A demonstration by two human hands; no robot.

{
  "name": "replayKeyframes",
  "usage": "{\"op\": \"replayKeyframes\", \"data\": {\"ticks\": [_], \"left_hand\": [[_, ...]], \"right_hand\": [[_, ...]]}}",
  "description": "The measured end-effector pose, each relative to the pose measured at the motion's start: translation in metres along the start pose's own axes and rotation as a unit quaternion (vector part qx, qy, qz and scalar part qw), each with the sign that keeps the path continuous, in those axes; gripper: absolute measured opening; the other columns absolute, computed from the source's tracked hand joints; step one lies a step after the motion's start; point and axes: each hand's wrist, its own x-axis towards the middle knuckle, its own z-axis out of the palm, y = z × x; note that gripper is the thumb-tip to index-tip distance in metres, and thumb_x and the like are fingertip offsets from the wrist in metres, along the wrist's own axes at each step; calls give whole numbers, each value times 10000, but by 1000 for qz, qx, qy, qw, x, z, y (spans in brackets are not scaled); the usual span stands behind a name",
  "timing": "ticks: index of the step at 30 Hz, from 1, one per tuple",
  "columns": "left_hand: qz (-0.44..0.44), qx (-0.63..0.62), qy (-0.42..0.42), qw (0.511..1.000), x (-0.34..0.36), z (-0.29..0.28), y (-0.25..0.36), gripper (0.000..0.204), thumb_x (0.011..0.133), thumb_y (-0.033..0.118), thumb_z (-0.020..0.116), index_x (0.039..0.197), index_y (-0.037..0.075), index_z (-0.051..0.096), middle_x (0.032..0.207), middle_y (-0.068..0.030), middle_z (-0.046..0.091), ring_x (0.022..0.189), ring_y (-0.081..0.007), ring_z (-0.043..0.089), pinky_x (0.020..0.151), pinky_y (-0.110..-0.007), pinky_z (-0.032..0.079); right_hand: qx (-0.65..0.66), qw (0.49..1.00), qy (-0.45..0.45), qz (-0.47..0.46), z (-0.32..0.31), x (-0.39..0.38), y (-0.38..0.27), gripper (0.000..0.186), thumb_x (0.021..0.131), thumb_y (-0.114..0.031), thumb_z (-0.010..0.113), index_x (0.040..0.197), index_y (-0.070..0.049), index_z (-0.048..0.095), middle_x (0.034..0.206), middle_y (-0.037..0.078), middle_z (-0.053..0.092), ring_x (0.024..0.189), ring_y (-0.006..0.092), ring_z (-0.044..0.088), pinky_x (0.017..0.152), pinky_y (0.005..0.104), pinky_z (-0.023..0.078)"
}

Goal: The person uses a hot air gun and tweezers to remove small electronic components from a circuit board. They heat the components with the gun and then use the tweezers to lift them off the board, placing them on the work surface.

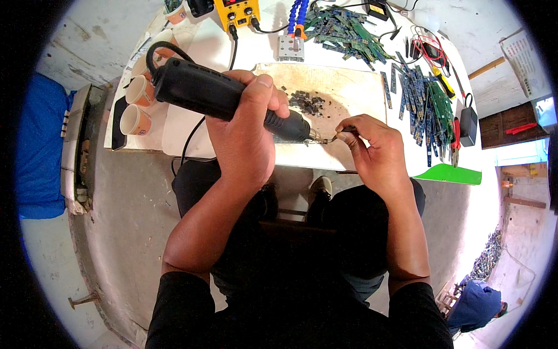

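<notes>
My left hand [247, 128] is wrapped round the black handle of a hot air gun [200, 87], whose metal nozzle points right over the near part of a stained tan board [354, 87]. Opposite it, my right hand [381, 151] pinches dark tweezers [336, 137], with their tip close to the nozzle's mouth. Something small and dark lies at that spot, too small to name. Just beyond the nozzle, a scatter of small black chips [308, 103] lies on the board.
Piles of narrow circuit board strips [349, 35] lie at the back and on the right [421, 110]. Red-handled pliers [455, 142] and a black adapter [468, 125] are near the right edge. Paper cups [136, 120] stand left, a yellow control unit [238, 11] behind. A person [476, 305] is at lower right.
</notes>
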Motion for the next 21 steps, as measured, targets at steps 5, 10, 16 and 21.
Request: {"op": "replayKeyframes", "data": {"ticks": [5,10,16,21], "left_hand": [[1,-4,1,1000,0,0,0,91,943,21,619,976,60,543,734,-57,578,669,-174,587,711,-360,504],[9,0,6,1000,2,0,2,93,939,11,614,968,58,538,735,-55,577,662,-175,587,715,-364,505],[14,-10,2,1000,1,-1,2,97,942,11,612,968,58,532,743,-51,573,673,-171,591,731,-362,509],[28,-12,-9,1000,2,-2,-2,110,953,32,626,989,54,524,757,-57,580,710,-175,603,750,-367,511]], "right_hand": [[-1,1000,4,3,0,0,0,195,818,78,669,993,-9,674,897,173,680,807,372,674,707,375,533],[-30,999,35,5,1,2,1,146,850,48,691,985,-6,679,912,159,695,824,317,689,739,347,536],[-19,998,46,32,2,2,5,110,884,35,706,988,16,680,913,125,707,817,194,696,765,289,530],[-22,998,32,47,2,3,0,104,888,34,702,987,14,678,910,124,707,811,194,694,762,291,532]]}}
